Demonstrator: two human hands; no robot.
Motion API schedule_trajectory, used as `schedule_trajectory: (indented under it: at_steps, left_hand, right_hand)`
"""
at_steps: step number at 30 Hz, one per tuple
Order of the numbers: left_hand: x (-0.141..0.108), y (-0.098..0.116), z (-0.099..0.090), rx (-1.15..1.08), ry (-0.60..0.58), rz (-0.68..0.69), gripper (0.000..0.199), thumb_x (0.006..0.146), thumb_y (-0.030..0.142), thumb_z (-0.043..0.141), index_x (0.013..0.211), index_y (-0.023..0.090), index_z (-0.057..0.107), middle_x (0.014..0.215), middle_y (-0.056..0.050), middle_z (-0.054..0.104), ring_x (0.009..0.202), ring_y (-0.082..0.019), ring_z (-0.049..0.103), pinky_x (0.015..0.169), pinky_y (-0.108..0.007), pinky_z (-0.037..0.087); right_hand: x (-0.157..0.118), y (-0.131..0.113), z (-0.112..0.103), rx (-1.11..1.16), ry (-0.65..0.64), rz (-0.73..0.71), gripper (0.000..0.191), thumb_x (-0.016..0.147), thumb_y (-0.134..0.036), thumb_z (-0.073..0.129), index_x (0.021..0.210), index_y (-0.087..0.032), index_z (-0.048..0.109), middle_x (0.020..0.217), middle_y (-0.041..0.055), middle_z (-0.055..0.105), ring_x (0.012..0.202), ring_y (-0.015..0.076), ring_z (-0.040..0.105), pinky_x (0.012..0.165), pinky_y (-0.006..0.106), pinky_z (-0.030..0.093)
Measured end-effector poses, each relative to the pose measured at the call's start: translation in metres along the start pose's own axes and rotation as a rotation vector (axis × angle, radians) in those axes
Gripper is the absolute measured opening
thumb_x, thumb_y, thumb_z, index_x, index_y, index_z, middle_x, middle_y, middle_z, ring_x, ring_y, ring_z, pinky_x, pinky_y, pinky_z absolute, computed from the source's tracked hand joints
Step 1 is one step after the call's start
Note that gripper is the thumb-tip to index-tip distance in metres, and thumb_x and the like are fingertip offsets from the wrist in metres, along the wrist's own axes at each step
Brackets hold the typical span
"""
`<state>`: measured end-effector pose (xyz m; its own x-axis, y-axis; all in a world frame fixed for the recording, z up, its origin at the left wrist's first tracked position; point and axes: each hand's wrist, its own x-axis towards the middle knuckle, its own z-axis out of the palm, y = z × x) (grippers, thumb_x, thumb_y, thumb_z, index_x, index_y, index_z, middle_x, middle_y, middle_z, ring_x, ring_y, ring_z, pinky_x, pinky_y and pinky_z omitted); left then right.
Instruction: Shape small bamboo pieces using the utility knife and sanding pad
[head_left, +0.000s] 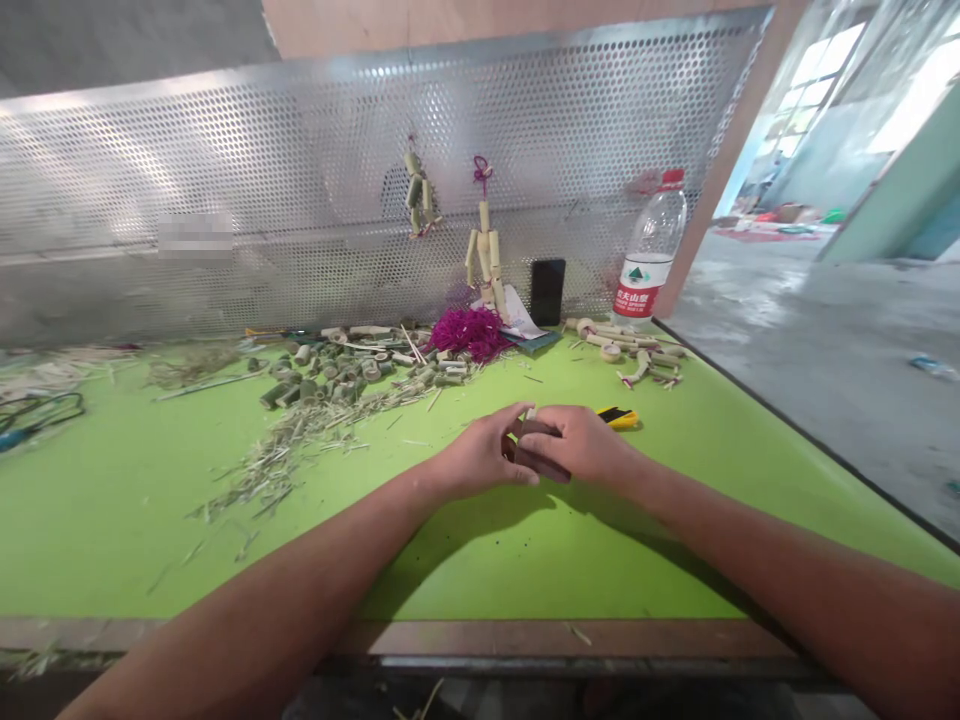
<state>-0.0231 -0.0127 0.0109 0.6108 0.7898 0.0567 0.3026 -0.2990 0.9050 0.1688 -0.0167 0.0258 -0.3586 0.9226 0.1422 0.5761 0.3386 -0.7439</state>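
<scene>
My left hand [489, 455] and my right hand [577, 440] meet over the green tabletop, fingertips close together. The left fingers and thumb curve towards the right hand, whose fingers are curled in. A tiny pale tip shows between the upper fingers; the rest of whatever they pinch is hidden. Just beyond the right hand lies a yellow and black utility knife [619, 418], partly covered by it. Further back is a bundle of magenta cord [469, 333], with cut bamboo pieces [330, 375] heaped to its left.
Bamboo shavings [274, 460] litter the left. A jointed bamboo figure [486, 255] and a greener one [417, 195] hang against the perforated metal panel [300, 200]. A phone [547, 292] and plastic bottle [646, 255] stand behind; another bamboo figure [634, 345] lies at right.
</scene>
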Motion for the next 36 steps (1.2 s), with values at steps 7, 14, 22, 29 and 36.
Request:
schedule_trajectory:
  at_steps: [7, 14, 22, 29, 36]
  left_hand:
    - [0.001, -0.002, 0.0, -0.046, -0.005, 0.041, 0.086, 0.066, 0.024, 0.083, 0.141, 0.016, 0.043, 0.109, -0.012, 0.065, 0.078, -0.016, 0.062, 0.069, -0.032, 0.053]
    - [-0.001, -0.001, 0.001, -0.046, 0.013, 0.017, 0.084, 0.065, 0.023, 0.084, 0.14, 0.018, 0.045, 0.108, -0.01, 0.064, 0.084, -0.019, 0.064, 0.075, -0.037, 0.056]
    - [0.002, -0.009, -0.002, -0.172, -0.006, 0.029, 0.089, 0.064, 0.02, 0.084, 0.142, 0.018, 0.041, 0.111, -0.012, 0.063, 0.092, -0.022, 0.066, 0.08, -0.039, 0.056]
    - [-0.001, -0.007, 0.001, -0.269, -0.054, 0.152, 0.096, 0.064, 0.023, 0.087, 0.144, 0.023, 0.035, 0.102, -0.006, 0.059, 0.079, -0.013, 0.06, 0.065, -0.025, 0.052]
    - [-0.002, -0.006, 0.0, -0.488, -0.122, 0.15, 0.095, 0.066, 0.022, 0.086, 0.143, 0.028, 0.03, 0.1, -0.004, 0.058, 0.07, -0.01, 0.06, 0.059, -0.024, 0.053]
  right_hand:
    - [0.004, 0.001, 0.001, -0.069, 0.151, 0.056, 0.027, 0.082, -0.042, 0.06, 0.069, -0.018, 0.061, 0.063, 0.0005, 0.06, 0.06, 0.0148, 0.052, 0.054, 0.026, 0.034]
    - [0.004, 0.003, -0.003, -0.064, 0.152, 0.075, 0.031, 0.081, -0.046, 0.061, 0.067, -0.018, 0.06, 0.061, 0.0004, 0.059, 0.058, 0.0143, 0.051, 0.053, 0.026, 0.034]
    - [0.003, 0.004, 0.0, -0.015, 0.068, 0.037, 0.029, 0.08, -0.043, 0.062, 0.067, -0.017, 0.061, 0.06, -0.0007, 0.058, 0.056, 0.0132, 0.05, 0.052, 0.025, 0.034]
    - [0.014, 0.025, -0.036, 0.245, 0.517, 0.144, 0.035, 0.078, -0.053, 0.064, 0.075, -0.018, 0.061, 0.058, -0.0029, 0.052, 0.051, 0.0108, 0.043, 0.046, 0.025, 0.03]
    - [0.006, 0.021, -0.027, 0.695, 0.347, 0.071, 0.035, 0.068, -0.043, 0.079, 0.084, -0.019, 0.059, 0.072, -0.0023, 0.061, 0.059, 0.0115, 0.054, 0.053, 0.025, 0.044]
